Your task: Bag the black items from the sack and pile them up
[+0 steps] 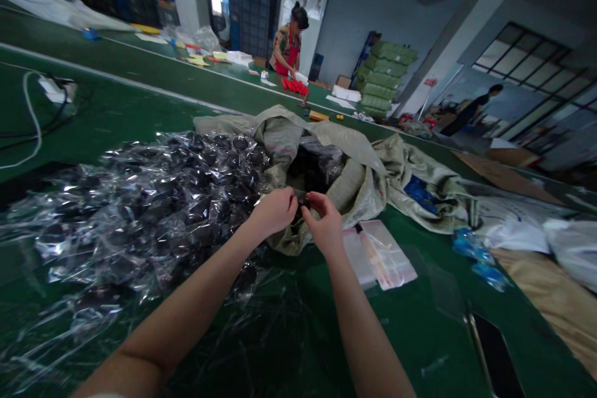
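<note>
My left hand (274,210) and my right hand (324,224) meet over the green table (116,112), fingers pinched together on a small dark item (301,202) that I cannot make out clearly. They hover at the mouth of an open grey woven sack (354,161) with dark pieces inside. To the left lies a big heap of clear plastic bags (153,199) holding black parts. Flat empty clear bags (382,252) lie just right of my right hand.
A phone (497,357) lies at the near right edge, blue packets (476,255) and white bags (559,242) beyond it. A white cable (32,118) curls at the left. A person (289,43) works at the far end with red items; stacked green sacks (385,78) stand behind.
</note>
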The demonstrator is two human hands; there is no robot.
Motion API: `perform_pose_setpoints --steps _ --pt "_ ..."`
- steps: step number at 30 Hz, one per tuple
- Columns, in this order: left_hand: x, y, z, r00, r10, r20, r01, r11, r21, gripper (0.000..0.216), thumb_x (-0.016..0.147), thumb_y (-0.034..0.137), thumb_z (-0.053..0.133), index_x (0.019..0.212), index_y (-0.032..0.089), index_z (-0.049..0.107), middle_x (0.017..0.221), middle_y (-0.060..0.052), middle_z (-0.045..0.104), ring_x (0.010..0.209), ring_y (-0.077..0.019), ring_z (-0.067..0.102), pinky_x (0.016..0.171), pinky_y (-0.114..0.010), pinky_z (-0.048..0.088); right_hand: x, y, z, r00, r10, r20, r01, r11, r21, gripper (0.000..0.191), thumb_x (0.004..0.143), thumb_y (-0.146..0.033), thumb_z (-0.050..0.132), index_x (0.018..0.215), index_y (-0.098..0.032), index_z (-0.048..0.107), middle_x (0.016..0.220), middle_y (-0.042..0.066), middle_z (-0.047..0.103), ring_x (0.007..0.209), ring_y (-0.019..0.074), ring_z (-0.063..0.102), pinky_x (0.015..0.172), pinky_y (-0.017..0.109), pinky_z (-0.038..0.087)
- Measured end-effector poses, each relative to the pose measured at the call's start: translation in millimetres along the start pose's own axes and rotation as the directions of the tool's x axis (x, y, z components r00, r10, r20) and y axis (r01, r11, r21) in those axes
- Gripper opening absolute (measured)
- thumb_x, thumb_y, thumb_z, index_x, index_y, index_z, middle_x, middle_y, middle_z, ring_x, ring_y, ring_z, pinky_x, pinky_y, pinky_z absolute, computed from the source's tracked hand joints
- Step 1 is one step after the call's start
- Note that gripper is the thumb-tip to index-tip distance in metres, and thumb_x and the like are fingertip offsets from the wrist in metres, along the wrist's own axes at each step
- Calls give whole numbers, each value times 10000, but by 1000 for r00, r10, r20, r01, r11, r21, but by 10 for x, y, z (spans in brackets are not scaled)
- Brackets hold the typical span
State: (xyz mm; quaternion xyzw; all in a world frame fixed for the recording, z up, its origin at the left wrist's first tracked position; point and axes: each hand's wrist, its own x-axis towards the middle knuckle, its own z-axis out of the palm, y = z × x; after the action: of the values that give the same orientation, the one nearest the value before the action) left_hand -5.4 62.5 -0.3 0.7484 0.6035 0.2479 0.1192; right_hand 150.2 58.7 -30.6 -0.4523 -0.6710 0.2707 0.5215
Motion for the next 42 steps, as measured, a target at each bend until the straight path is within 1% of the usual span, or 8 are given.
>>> perform_pose_setpoints --steps 6,12,16,20,26,32,37,42 --pt "5 23 19 995 -88 -43 76 971 -228 277 932 280 380 841 166 615 799 -84 691 739 -198 644 681 -289 425 30 -13 40 996 -52 -78 53 999 8 310 827 -302 668 1108 -195 595 1051 74 716 1023 187 669 1012 400 490" --pt "48 -18 72 989 -124 -75 80 901 -427 263 916 293 401 752 185 575 719 -34 657 673 -158 596 645 -262 415 88 -38 57 986 92 -139 -66 982 179 319 768 -309 710 1036 -180 594 1015 90 725 949 200 690 923 409 539" --pt "69 -43 98 987 -144 -71 95 883 -460 267 913 293 401 750 184 582 718 -26 656 688 -157 597 653 -261 416 141 -31 33 983 92 -157 -64 982 176 196 818 -277 602 985 -174 609 1031 100 706 948 192 685 930 409 535" --pt "75 -48 118 987 -149 -62 101 872 -480 272 909 310 407 747 186 586 723 -21 657 694 -158 595 650 -259 412 213 8 32 968 90 -235 -80 995 52 236 724 -199 596 960 -179 590 1047 102 686 976 203 676 943 408 527" --pt "87 -63 122 984 -165 -71 110 865 -489 290 907 328 407 729 184 586 713 -23 657 668 -150 580 635 -257 403 290 7 40 930 270 -248 -249 962 112 281 665 -208 642 931 -169 557 982 102 676 860 214 713 805 358 571" --pt "67 -8 69 976 -192 -100 140 910 -390 278 890 324 430 757 185 630 754 -43 692 701 -167 611 682 -266 433 432 -283 -71 982 43 -186 -92 960 -264 310 710 -167 637 1014 -187 578 1003 71 683 661 155 667 719 325 555" --pt "141 91 -63 965 -234 -119 195 942 -274 253 866 313 467 776 181 663 809 -97 722 792 -219 668 730 -291 463 644 -550 -170 977 -196 -86 125 846 -518 303 741 -90 554 1029 -178 587 1007 95 663 839 209 646 806 359 528" --pt "149 211 -109 940 -302 -158 273 945 -181 277 882 329 455 863 180 687 859 -136 730 861 -265 691 758 -326 480 738 -609 -194 978 -203 39 183 763 -620 311 722 -30 510 989 -161 604 971 103 657 938 241 621 848 369 505"
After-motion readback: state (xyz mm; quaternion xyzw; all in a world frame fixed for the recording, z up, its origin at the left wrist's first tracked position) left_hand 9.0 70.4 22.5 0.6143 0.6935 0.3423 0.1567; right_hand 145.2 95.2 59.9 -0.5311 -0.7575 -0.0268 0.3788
